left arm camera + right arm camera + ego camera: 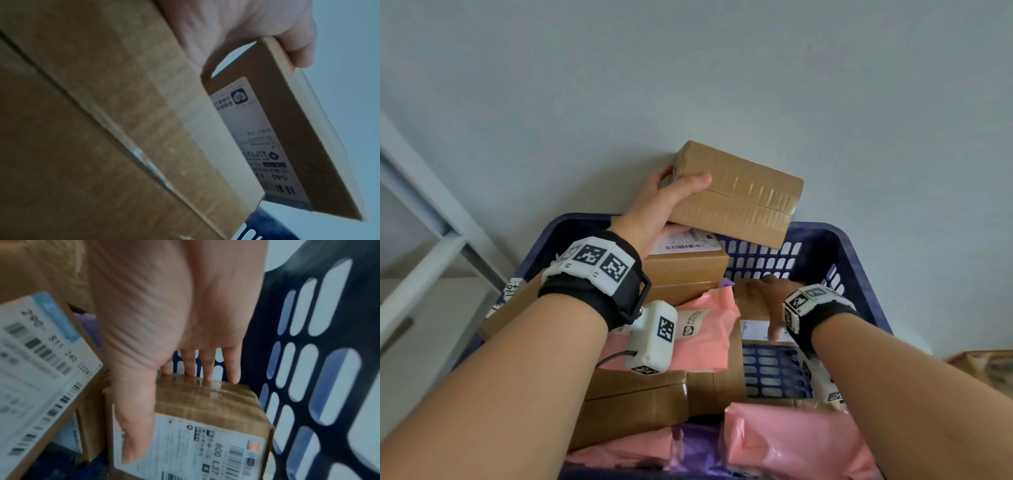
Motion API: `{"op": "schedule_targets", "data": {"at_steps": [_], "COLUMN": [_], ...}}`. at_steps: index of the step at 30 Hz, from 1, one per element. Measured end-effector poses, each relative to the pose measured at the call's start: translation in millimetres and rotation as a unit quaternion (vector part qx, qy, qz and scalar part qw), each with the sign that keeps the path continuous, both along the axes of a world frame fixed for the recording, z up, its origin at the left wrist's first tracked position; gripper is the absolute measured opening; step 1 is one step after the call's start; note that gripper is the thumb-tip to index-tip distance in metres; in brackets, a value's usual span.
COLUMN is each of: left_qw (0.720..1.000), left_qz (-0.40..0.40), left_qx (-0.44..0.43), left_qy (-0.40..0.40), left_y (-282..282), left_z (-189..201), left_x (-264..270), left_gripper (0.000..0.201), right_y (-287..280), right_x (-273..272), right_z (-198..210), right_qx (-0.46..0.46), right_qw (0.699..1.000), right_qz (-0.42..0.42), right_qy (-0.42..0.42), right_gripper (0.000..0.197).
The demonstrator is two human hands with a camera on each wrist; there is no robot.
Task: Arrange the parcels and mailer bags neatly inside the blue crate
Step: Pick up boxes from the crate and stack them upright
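My left hand [671, 202] grips a taped cardboard box [736, 195] by its end and holds it tilted above the far rim of the blue crate [822, 236]. In the left wrist view the fingers [298, 48] curl over the box's labelled side [277, 129]. My right hand [770, 298] reaches down into the crate's right side. It holds a small labelled box [205, 410], fingertips [207, 369] on its far taped edge and thumb on the label. Pink mailer bags [705, 335] and a purple one [695, 445] lie among other boxes [685, 270].
A white frame [431, 222] stands at the left and a plain wall rises behind the crate. Bare slotted crate floor [770, 370] shows near my right wrist. A larger labelled box [41, 361] leans close beside the small one. More cardboard [983, 366] sits outside at the right edge.
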State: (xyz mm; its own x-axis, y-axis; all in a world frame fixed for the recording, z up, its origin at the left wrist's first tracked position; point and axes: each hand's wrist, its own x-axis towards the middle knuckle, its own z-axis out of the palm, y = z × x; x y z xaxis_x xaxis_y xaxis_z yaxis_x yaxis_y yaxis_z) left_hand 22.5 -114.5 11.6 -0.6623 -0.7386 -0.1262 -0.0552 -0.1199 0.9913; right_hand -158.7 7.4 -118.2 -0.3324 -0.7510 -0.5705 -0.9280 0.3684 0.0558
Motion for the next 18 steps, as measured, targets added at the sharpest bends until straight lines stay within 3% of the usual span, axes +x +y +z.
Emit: {"op": "schedule_targets", "data": {"at_steps": [8, 14, 16, 18], "left_qw": [1.000, 1.000, 1.000, 1.000], "left_qz": [-0.003, 0.004, 0.007, 0.007], "left_qx": [-0.003, -0.003, -0.005, -0.008], "left_qy": [-0.002, 0.003, 0.000, -0.001], "left_y": [2.3, 2.6, 2.6, 2.8], "left_z": [1.4, 1.5, 0.9, 0.4], "left_x": [1.4, 0.9, 0.9, 1.0], "left_gripper": [0.080, 0.081, 0.082, 0.080], "right_y": [1.7, -15.8, -17.6, -14.3], "right_x": [5.1, -8.9, -6.8, -5.6], "right_z": [-7.8, 5.7, 5.7, -1.3], "right_qx": [-0.045, 0.067, 0.065, 0.005], "right_qw": [0.997, 0.997, 0.997, 0.999], "right_qz": [-0.013, -0.043, -0.030, -0.035], "right_qy": [0.055, -0.022, -0.021, -0.014], "right_gripper": [0.103, 0.109, 0.095, 0.075]}}
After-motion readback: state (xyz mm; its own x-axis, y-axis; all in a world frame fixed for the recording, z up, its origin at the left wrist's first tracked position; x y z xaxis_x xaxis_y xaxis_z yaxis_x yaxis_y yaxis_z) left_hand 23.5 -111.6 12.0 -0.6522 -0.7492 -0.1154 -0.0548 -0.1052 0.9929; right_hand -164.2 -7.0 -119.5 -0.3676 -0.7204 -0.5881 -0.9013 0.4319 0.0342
